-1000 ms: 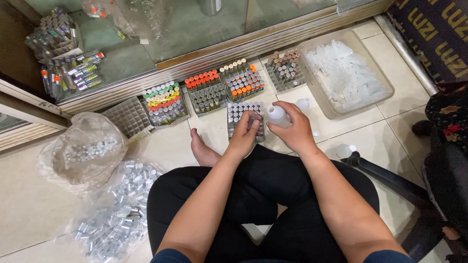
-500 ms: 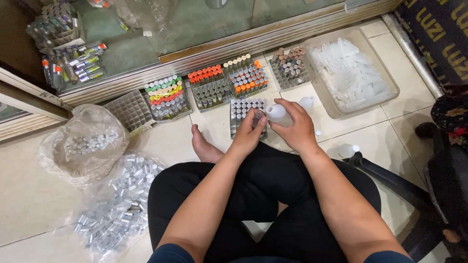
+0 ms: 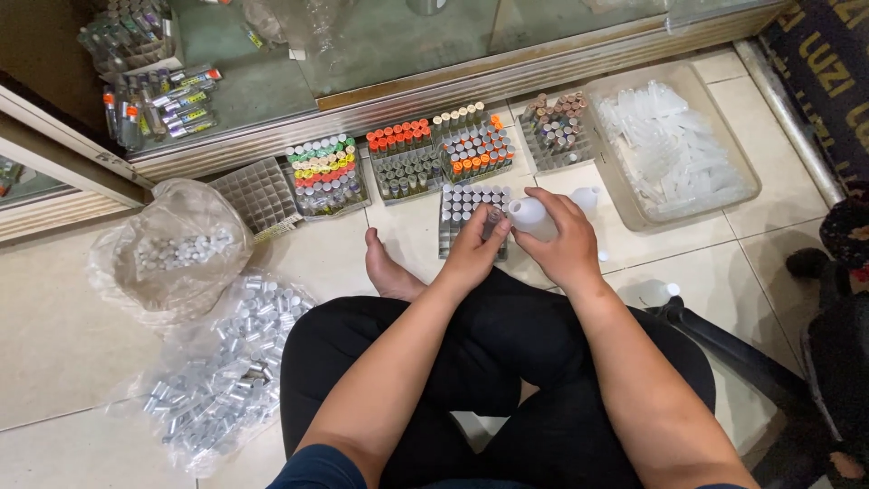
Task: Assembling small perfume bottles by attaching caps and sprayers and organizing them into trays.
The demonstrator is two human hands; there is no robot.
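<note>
I sit cross-legged on a tiled floor. My right hand (image 3: 566, 240) grips a white plastic squeeze bottle (image 3: 529, 217), tipped to the left. My left hand (image 3: 475, 249) pinches a small vial (image 3: 493, 217) by the bottle's tip, above a grey rack of silver-capped vials (image 3: 460, 206) that lies on the floor in front of my knees. Whether the tip touches the vial I cannot tell.
More vial racks (image 3: 326, 174) with coloured caps line a glass cabinet's base (image 3: 453, 86). A clear tray of plastic droppers (image 3: 674, 149) is at the right. Bags of silver caps (image 3: 222, 371) and white caps (image 3: 172, 249) lie at the left. My bare foot (image 3: 389, 272) shows. A black chair base (image 3: 724, 349) is at the right.
Both hands stay together over the rack, with the vial and bottle in much the same pose. The camera view has shifted slightly.
</note>
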